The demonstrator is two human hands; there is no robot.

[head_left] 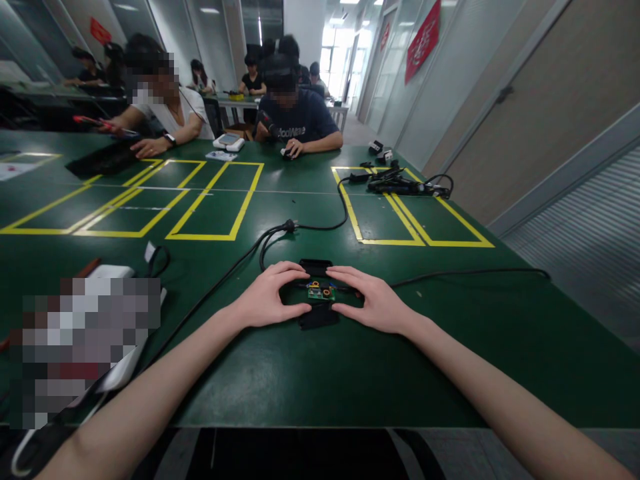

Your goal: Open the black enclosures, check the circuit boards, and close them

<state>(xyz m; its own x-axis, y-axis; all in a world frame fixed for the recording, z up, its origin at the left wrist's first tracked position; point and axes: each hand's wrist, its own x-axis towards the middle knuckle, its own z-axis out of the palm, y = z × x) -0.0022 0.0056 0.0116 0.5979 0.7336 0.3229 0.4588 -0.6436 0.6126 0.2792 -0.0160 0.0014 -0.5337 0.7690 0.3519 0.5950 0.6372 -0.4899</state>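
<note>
Two bare hands frame a small green circuit board (320, 292) on a green table (240, 380), at the centre of the frame. The left hand (273, 297) curves in from the left and the right hand (373, 300) mirrors it from the right, each with thumb and fingers spread wide in a C; whether the fingertips touch the board or the casing cannot be told. Copper-coloured coils show on the board, which lies between two black casing pieces, the upper piece (316, 267) just above it in the frame and the lower piece (319, 317) just below. A black cable (465, 272) runs from beside the right hand toward the right of the frame, while a black plug (289, 226) lies above the left hand among dark cords. Yellow tape (247, 200) marks out rectangles across the tabletop, and a bundle of black cords (400, 181) rests over those at upper right. At left sits a pixelated object (90, 333) with white edges. Across the table, a person in a dark T-shirt (305, 123) handles a small item at upper centre; a person in a white top (170, 113) works at upper left.
</note>
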